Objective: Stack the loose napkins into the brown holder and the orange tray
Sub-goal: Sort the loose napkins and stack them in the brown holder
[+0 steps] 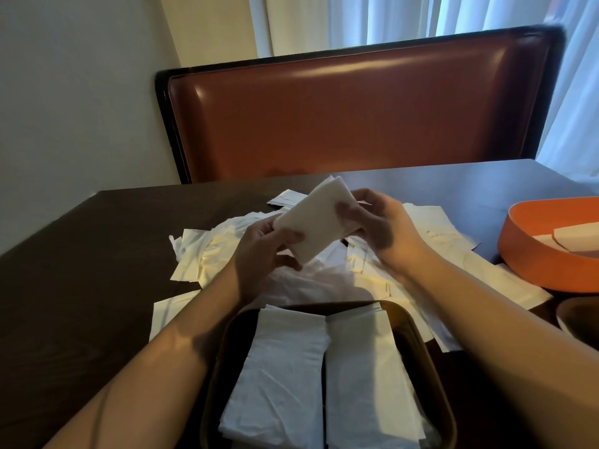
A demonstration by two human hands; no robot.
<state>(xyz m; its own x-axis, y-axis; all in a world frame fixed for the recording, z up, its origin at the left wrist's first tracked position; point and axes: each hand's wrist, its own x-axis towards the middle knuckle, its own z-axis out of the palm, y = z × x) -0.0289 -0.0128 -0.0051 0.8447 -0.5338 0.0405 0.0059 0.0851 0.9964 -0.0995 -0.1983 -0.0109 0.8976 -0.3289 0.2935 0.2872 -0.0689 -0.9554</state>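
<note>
Napkins: a small white stack (pixel 316 218) sits mid-air at centre, pinched by your left hand (pixel 264 251) at seven o'clock and your right hand (pixel 377 226) at three. Loosen either pinch and sheets could probably fan onto the loose pile (pixel 324 280), missing the brown holder (pixel 418 335) at six o'clock.

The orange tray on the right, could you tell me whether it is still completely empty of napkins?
No, the orange tray already holds white napkins lying inside its wall, at the right edge of the dark table.
</note>
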